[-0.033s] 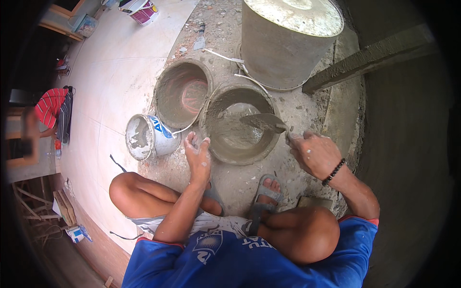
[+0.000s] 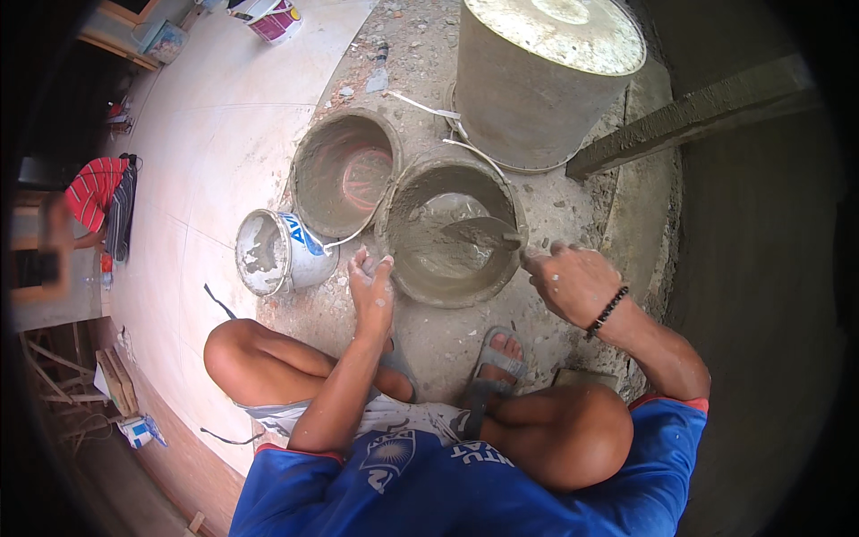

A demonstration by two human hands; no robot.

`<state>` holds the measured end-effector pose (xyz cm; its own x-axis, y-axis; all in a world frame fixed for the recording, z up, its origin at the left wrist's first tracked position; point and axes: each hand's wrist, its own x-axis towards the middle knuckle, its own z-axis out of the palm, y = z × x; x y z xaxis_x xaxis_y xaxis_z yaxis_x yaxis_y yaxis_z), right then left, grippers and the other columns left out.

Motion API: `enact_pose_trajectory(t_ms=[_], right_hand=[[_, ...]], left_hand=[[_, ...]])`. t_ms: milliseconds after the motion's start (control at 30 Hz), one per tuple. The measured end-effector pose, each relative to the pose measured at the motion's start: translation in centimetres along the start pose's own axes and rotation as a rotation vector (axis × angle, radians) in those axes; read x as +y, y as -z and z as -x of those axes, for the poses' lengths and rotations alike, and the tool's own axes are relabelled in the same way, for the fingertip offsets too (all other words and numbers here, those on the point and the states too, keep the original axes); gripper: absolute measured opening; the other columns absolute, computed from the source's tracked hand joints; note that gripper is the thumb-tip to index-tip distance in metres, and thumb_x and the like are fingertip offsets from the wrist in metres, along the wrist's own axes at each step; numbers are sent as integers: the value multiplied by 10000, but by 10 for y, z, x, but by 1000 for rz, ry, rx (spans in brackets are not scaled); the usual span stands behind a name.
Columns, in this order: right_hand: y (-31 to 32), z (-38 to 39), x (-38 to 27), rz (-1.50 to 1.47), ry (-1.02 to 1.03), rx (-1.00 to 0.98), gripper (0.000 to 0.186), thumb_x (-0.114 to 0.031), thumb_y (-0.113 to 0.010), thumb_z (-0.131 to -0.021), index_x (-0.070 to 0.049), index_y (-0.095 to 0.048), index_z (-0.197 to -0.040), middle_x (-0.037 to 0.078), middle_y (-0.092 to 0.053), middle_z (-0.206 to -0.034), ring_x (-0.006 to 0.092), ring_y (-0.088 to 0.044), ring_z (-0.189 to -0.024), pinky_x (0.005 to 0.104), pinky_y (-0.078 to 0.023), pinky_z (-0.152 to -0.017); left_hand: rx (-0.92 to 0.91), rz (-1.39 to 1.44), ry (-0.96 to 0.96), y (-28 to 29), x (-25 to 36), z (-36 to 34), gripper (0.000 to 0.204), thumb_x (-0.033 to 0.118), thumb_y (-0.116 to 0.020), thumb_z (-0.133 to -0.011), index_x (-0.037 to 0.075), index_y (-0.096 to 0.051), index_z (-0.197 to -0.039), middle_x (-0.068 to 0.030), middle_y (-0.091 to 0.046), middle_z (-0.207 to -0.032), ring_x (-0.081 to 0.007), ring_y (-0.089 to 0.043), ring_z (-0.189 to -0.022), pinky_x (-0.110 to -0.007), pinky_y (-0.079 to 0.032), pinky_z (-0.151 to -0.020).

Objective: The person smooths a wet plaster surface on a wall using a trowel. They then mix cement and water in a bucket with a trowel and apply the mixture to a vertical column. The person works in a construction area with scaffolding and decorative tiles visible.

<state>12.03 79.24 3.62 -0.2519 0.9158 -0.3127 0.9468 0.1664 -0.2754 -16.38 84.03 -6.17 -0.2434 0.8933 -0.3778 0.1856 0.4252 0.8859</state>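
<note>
My right hand (image 2: pixel 577 285), with a dark bead bracelet at the wrist, is closed round the handle of a trowel (image 2: pixel 476 233). The trowel's cement-smeared blade reaches over the right rim into a mortar bucket (image 2: pixel 506 192). Wet grey mortar (image 2: pixel 429 246) coats the bottom and sides of that bucket. Beside its lower left rim is my left hand (image 2: pixel 372 291), fingers loosely bent and thumb apart, with nothing seen between them. A second mortar-stained bucket (image 2: pixel 309 152) stands against it on the left. A small white pail (image 2: pixel 309 264) lies tilted near my left hand.
A large upturned tub (image 2: pixel 537 98) stands beyond the buckets, beside a cement-covered beam (image 2: pixel 689 116). A scraper (image 2: pixel 378 73) lies on the rubble-strewn ground. Pale tiles (image 2: pixel 206 143) stretch leftward, where a person in a red striped shirt (image 2: pixel 94 192) bends. Another pail (image 2: pixel 273 22) stands far off.
My right hand and the trowel have moved a little left, bringing the blade further over the mortar. My left hand stays almost in place.
</note>
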Motion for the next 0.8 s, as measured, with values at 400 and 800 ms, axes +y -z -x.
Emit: enact_pose_trajectory(t_ms=[400, 800], right_hand=[[-62, -106, -14, 266, 119, -97, 217, -142, -528, -881, -48, -723, -870, 167, -707, -836, 312, -705, -853, 404, -565, -722], [-56, -135, 4, 371, 164, 98, 167, -124, -553, -856, -64, -706, -886, 132, -712, -852, 305, -708, -798, 414, -564, -709]], left_hand=[[-403, 431, 68, -8, -50, -65, 800, 228, -659, -881, -41, -218, -1492, -186, -379, -1475, -261, -359, -1358, -369, -250, -1132], [-362, 353, -126, -40, -54, -51, 776, -3, -588, -788, -112, -209, -1458, -198, -350, -1465, -239, -348, -1342, -337, -257, -1122]])
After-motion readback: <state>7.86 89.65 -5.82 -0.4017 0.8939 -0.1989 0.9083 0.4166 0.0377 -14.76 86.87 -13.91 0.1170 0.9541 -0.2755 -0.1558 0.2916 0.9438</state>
